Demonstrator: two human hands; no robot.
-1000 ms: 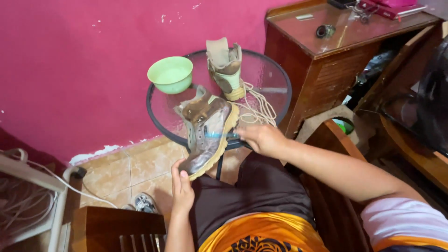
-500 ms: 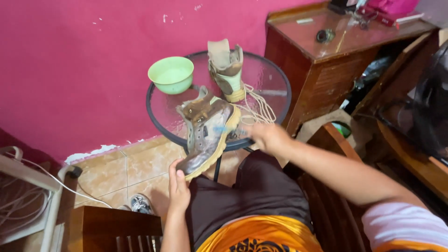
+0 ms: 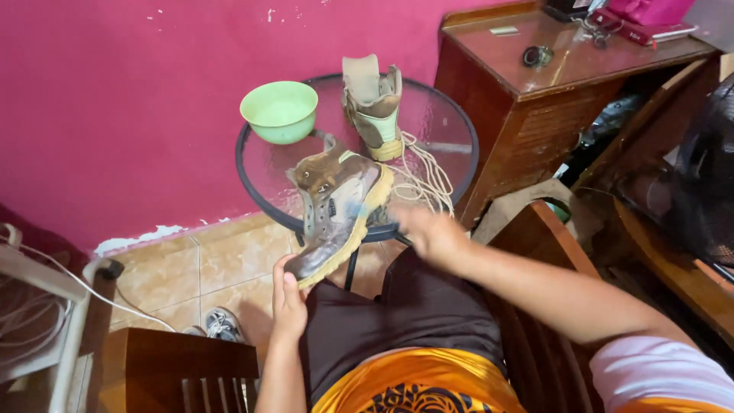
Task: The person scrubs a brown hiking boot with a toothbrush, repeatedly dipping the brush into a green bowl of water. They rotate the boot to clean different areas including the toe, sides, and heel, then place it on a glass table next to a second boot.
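Seated person, head camera looking down over lap in dark shorts and orange shirt hem.

Left hand (image 3: 288,300) is gripping the toe end of a worn brown boot (image 3: 335,214), fingers curled up around the yellowish sole edge, thumb side toward the lap. Boot is tilting, toe down toward the lap, heel and open ankle collar resting up on the near rim of the round glass table (image 3: 451,126). Boot is showing no laces; tongue is hanging loose.

Right hand (image 3: 428,231) is blurring with motion just beside the boot's sole side, at the near table edge. Cannot tell whether it is open, closed or holding anything; the smear is hiding the fingers.

On the table: a second boot (image 3: 373,107) is standing upright toward the far side, tongue sticking up. A pale green bowl (image 3: 279,112) is sitting left of it, apart from both boots. A loose tangle of cream laces (image 3: 425,173) is lying between the upright boot and the right hand.

Surroundings: pink wall behind, tan floor tiles, a wooden cabinet (image 3: 535,99) right of the table, a grey sneaker (image 3: 222,324) lying on the floor beside the left forearm
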